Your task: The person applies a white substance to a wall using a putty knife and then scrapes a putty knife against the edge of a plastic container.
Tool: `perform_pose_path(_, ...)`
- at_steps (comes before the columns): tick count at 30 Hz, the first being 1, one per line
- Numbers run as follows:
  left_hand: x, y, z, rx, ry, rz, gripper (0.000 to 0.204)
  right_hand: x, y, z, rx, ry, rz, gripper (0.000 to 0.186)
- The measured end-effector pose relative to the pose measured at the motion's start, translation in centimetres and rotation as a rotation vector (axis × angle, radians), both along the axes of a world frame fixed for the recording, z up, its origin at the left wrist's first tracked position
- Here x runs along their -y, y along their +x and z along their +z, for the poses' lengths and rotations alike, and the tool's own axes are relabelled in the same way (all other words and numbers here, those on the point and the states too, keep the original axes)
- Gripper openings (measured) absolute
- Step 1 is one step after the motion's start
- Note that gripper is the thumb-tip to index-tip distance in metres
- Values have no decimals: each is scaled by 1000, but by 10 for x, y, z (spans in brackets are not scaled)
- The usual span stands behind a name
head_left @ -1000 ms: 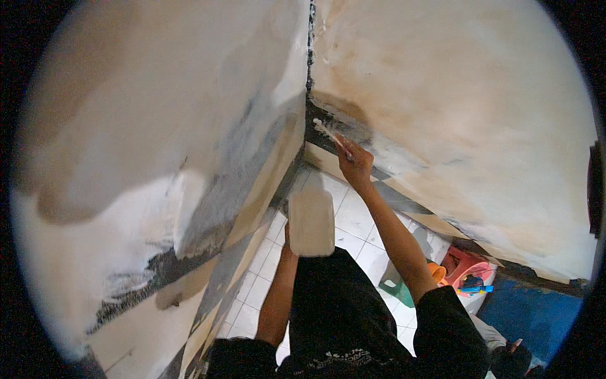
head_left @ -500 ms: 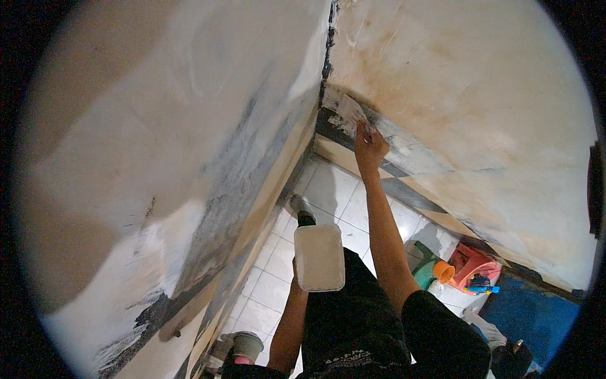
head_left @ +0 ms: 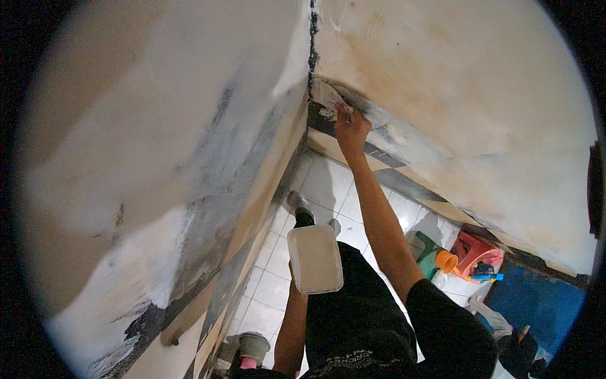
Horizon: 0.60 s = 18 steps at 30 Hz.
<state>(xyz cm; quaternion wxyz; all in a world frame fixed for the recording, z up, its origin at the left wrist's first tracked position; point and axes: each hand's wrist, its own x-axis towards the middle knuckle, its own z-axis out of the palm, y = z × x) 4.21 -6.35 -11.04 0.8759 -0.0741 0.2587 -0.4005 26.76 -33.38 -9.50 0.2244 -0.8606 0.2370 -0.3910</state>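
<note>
High on the right-hand wall, close to the corner, my right hand [head_left: 352, 131] is closed round a putty knife [head_left: 329, 96]. Its broad, pale, smeared blade lies against the wall at the upper edge of a dark band; the handle is mostly hidden in my fingers. Lower down, my left hand [head_left: 292, 275] supports a whitish rectangular tub [head_left: 315, 260] from beneath. Most of that hand is behind the tub. Whether the tub's pale flat top is a lid or a filling, I cannot tell.
Patchy walls [head_left: 442, 82] meet at a dark corner seam. On the white tiled floor [head_left: 325, 183] stand a grey bucket [head_left: 254, 347], a red plastic stool [head_left: 470, 252], an orange cup [head_left: 446, 262] and a green item [head_left: 425, 252]. A blue panel [head_left: 530, 303] is at the lower right.
My view has shifted slightly. My right hand and the putty knife have come a little closer to the corner along the wall. The tub stays held in my left hand.
</note>
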Motion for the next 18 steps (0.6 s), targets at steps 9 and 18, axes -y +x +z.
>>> perform_pose_path(9,-15,-13,-5,-22,6,30,67,-5,-85,8,92,190,6,11)
perform_pose_path(18,-17,-16,-5,-10,10,1,68,-3,-4,32,78,123,35,12)
